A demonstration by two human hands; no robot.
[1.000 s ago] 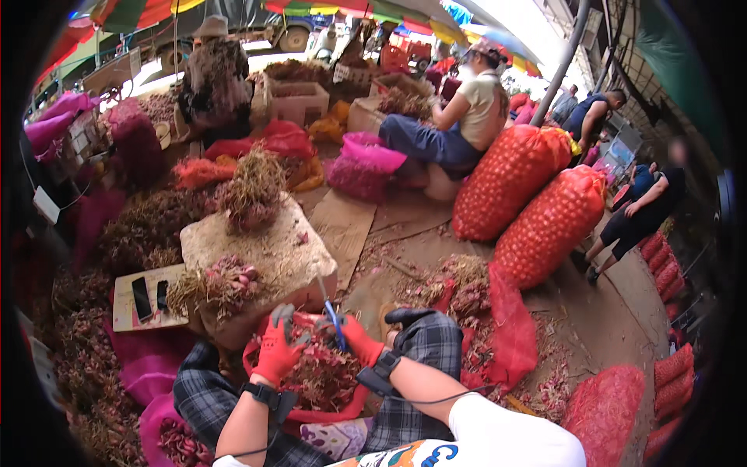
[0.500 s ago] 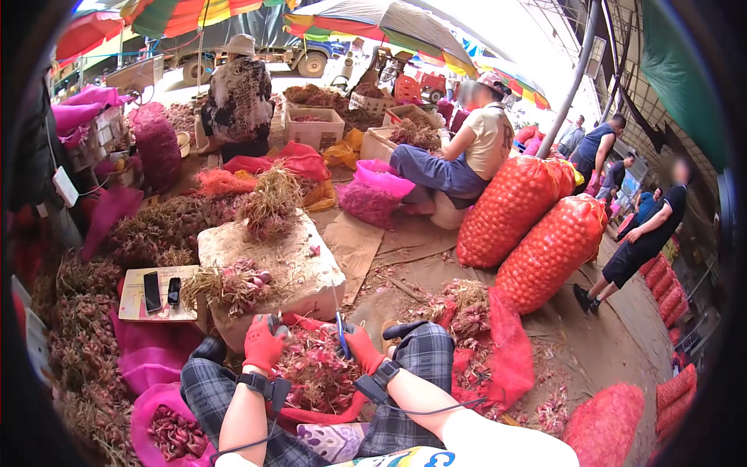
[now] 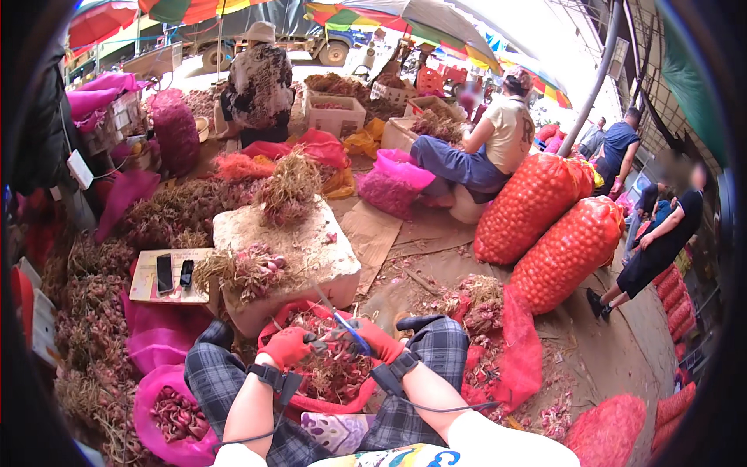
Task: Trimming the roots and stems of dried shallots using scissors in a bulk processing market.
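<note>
Cutting tool (image 3: 350, 332): blue-handled, held in the right hand (image 3: 380, 339), over the red bag (image 3: 354, 405) of trimmings; its long axis is slanting, blade pointing between 10 and 11 o'clock.
Right hand: red-gloved, closed around the handle.
Left hand (image 3: 286, 348): fingers bent near the right ones; what they pinch, I cannot tell.
White surface (image 3: 331, 261): at 11 o'clock from the hands, carrying two shallot bunches (image 3: 292, 187).
Market: full red sacks (image 3: 529, 204) at 2 o'clock, a seated person (image 3: 502, 144) at 1.
</note>
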